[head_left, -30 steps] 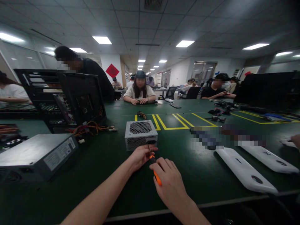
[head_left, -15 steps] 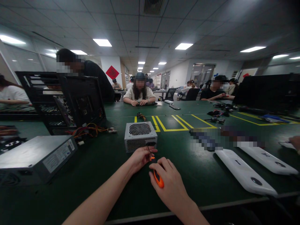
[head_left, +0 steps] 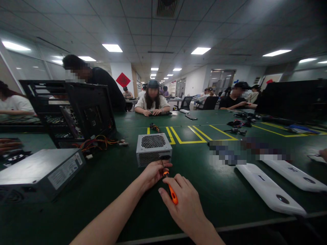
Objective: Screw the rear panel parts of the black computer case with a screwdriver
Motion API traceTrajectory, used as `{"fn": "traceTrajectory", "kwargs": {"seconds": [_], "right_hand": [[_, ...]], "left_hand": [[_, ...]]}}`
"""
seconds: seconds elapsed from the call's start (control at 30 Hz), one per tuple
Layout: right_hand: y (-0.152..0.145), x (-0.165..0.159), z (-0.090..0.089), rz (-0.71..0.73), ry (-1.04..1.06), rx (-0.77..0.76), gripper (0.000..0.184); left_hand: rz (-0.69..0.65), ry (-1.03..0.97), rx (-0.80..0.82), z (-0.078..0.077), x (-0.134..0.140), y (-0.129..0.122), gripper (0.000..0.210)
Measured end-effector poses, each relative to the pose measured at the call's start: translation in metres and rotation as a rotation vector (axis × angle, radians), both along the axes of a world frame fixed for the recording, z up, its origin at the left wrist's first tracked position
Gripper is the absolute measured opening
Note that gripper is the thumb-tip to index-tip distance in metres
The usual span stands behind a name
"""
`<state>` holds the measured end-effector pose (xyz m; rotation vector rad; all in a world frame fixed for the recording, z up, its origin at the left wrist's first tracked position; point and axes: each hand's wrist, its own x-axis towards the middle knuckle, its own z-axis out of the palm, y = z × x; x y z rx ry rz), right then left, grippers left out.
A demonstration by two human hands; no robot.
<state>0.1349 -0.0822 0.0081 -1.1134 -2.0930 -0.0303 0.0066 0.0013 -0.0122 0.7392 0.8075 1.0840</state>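
A small grey power supply unit [head_left: 154,149] with a honeycomb grille on top sits on the green table. At its near right corner, my left hand [head_left: 152,173] is closed around the shaft of a screwdriver [head_left: 174,194]. The thin shaft points up toward the unit's near face, by a black socket; its tip is hard to make out. My right hand [head_left: 187,202] is at the orange and black handle, fingers bent along it. Its thumb stands away from the handle, so the hold looks loose.
On the left lie a larger power supply [head_left: 41,173], loose coloured cables [head_left: 98,141] and a black computer case [head_left: 89,112]. Two white devices [head_left: 268,189] rest at the right. Yellow tape [head_left: 187,141] marks the table [head_left: 122,217]. Several people sit or stand around.
My right thumb has moved off the screwdriver handle to the left, and the fingers have shifted slightly. My left hand stays at the shaft. The whole view has shifted a little.
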Motion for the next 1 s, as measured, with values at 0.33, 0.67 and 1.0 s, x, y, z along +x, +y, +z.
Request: {"fn": "traceTrajectory", "kwargs": {"seconds": [0.33, 0.67, 1.0], "right_hand": [[-0.0011, -0.0004, -0.0005, -0.036, -0.059, 0.056, 0.013], [-0.0004, 0.0006, -0.0005, -0.024, -0.047, 0.017, 0.013], [0.0004, 0.0010, -0.0025, -0.050, -0.013, -0.009, 0.015]], "left_hand": [[-0.002, -0.001, 0.007, -0.0039, -0.0012, 0.0029, 0.029], [0.012, 0.006, -0.005, 0.0000, 0.0001, 0.0004, 0.028], [0.013, 0.019, -0.011, 0.0023, 0.0000, -0.0008, 0.026]]}}
